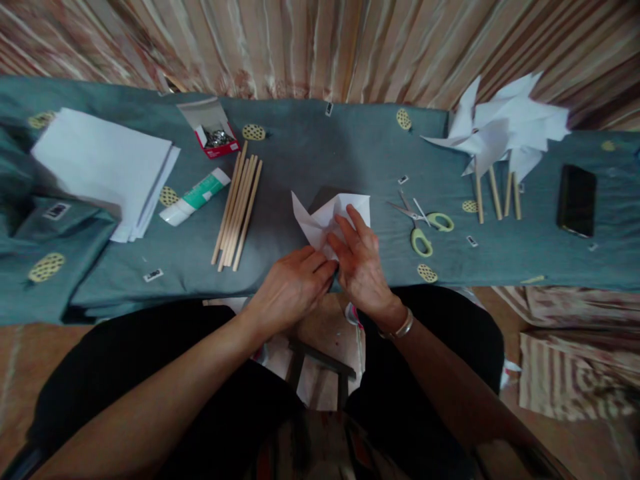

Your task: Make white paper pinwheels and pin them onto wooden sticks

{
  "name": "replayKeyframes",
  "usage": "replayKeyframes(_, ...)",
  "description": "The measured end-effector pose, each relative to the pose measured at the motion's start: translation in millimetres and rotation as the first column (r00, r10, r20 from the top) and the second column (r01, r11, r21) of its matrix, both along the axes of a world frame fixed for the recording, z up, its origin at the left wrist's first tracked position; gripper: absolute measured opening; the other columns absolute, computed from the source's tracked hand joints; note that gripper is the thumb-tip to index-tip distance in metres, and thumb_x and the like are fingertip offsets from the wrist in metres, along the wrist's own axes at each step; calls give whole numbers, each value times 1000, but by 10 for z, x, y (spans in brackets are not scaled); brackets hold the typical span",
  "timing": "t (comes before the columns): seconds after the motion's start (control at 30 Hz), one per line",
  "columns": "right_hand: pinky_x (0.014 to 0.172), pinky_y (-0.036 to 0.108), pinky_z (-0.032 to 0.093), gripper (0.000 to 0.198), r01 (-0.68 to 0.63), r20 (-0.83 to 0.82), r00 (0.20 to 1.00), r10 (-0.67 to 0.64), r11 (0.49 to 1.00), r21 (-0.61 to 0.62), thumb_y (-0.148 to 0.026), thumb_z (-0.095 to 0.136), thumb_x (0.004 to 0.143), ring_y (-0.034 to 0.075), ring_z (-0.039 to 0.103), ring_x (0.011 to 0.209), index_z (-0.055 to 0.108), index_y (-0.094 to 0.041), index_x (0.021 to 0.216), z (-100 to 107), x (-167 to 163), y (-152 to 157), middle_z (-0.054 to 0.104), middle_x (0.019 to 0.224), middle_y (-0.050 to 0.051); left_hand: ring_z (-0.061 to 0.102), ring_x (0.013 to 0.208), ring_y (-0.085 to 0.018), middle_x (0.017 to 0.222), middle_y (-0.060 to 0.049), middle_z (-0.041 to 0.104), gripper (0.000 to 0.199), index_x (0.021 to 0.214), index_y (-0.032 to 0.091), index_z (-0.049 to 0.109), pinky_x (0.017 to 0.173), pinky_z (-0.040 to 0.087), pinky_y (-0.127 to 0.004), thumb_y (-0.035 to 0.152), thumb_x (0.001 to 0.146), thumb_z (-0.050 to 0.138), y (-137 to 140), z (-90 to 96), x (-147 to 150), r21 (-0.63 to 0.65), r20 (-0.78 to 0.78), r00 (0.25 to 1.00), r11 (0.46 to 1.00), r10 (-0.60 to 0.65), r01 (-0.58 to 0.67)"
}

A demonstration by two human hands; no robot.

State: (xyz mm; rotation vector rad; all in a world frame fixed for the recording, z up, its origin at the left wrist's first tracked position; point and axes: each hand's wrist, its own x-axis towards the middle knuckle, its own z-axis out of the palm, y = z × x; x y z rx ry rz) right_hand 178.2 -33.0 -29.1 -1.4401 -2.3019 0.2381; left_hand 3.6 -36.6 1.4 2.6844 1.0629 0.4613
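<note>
A partly folded white paper pinwheel (316, 223) lies at the table's front edge, its corners sticking up. My left hand (295, 283) is closed on its near edge, fingers curled, with the fingertips partly hidden. From the right, my right hand (361, 263) bends over the same paper and presses its fingers on the middle and right part. Just right of the hands lie open scissors (419, 223) with green handles. Several wooden sticks (237, 210) rest in a bundle to the left.
Left of the sticks are a glue tube (196, 197), an open red box (216, 137) of small metal pieces and a stack of white paper (103, 160). Finished paper pinwheels on sticks (505, 130) and a black phone (577, 200) lie right. A striped curtain (320, 47) hangs behind.
</note>
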Motion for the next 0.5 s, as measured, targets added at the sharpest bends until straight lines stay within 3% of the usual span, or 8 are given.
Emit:
replayKeyframes(0.23,114,54,40,36,-4,-15,1000,5,999,34,-14,39,97,30,26,153,63,-22,122,41,42,32,50,150,12,62,85,-22,92,-8,68,15,103,11,65,74,55,-33,15,96,52,21,-2,19,30,36,999,1000,4,-5)
replayKeyframes(0.4,117,55,38,43,25,-167,986,-21,999,22,-10,39,91,27,36,149,64,-23,123,131,149,56,55,146,8,62,85,-22,92,-8,67,13,101,11,65,75,55,-34,15,95,54,33,37,65,38,3,1000,999,3,-3)
replayKeyframes(0.5,116,53,41,42,58,-249,967,-53,998,10,-10,40,89,25,47,141,66,-18,121,176,256,134,61,140,11,63,87,-22,95,-9,68,13,100,12,65,77,56,-34,15,95,54,43,37,77,33,-20,1000,999,14,-13)
